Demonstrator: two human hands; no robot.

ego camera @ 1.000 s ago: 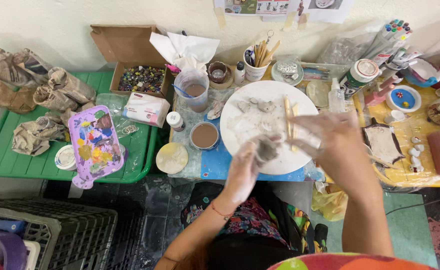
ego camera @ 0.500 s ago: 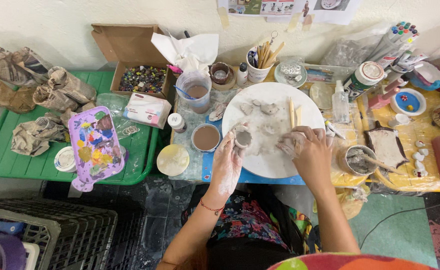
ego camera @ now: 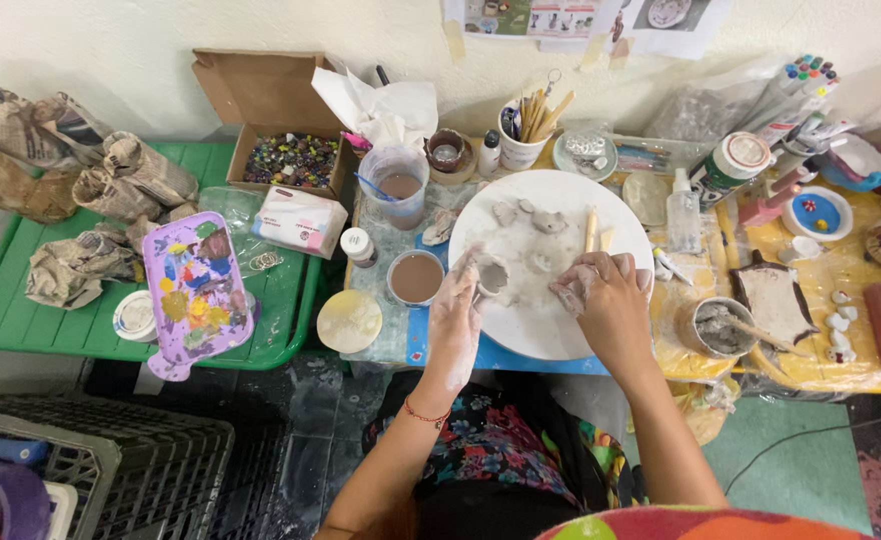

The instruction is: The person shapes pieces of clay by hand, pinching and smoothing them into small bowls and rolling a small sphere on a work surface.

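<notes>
On the white disc (ego camera: 545, 330), at about 8 o'clock near its rim, sits the small clay cup (ego camera: 490, 277), mouth up. Your left hand (ego camera: 455, 320) is right against it: cup lies at 1 o'clock from the palm, fingers curled round its left wall, so closed on the cup, not spread. Hand is coated w/ pale slip. Left is clearly the nearer hand. Your right hand (ego camera: 605, 300) rests at 3 o'clock from the cup, just beside it, fingers bent and drawn together over a grey clay lump (ego camera: 568, 295); can't tell if it's pinching or only pressing. Cup has no real long axis; it's round and stubby, opening facing the camera.

Containers, quick:
- Round pot (ego camera: 415, 277) at 9 o'clock from the cup, w/ brown liquid.
- Plastic tub (ego camera: 397, 186) at 11 o'clock, cloudy brown water.
- Cardboard box (ego camera: 290, 160) further to 10 o'clock, full of mixed coloured bits.
- Bowl (ego camera: 715, 327) at 3 o'clock beyond your right hand, grey slurry w/ a stick in it.
- White mug (ego camera: 522, 140) at 12 o'clock, packed w/ wooden tools.

Small clay scraps lie on the disc's upper part, apart from both hands.
</notes>
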